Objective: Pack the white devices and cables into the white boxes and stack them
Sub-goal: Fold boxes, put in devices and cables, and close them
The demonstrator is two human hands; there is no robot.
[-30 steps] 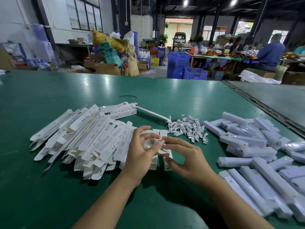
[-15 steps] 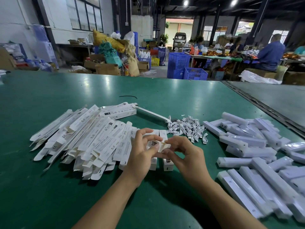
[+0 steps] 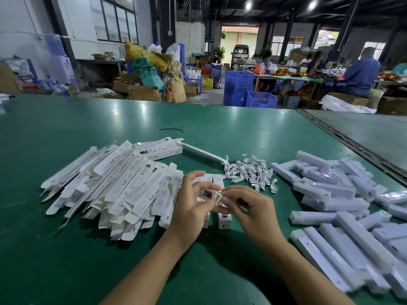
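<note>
Mostly hidden by both hands, the white box (image 3: 207,193) shows only its printed end, facing the person. The left hand (image 3: 191,209) grips it and the right hand (image 3: 250,209) pinches its flap above the worktop (image 3: 220,124).

Around the cable heap (image 3: 248,172) on the table (image 3: 88,124): flat boxes (image 3: 114,186) lie left, devices (image 3: 334,201) right, and the box (image 3: 207,193) I hold just before it.

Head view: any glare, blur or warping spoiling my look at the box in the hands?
Head view: soft lamp glare on the far green table; edges bend; lower-right devices smear; the box, held by left hand and right hand, is sharp.
</note>
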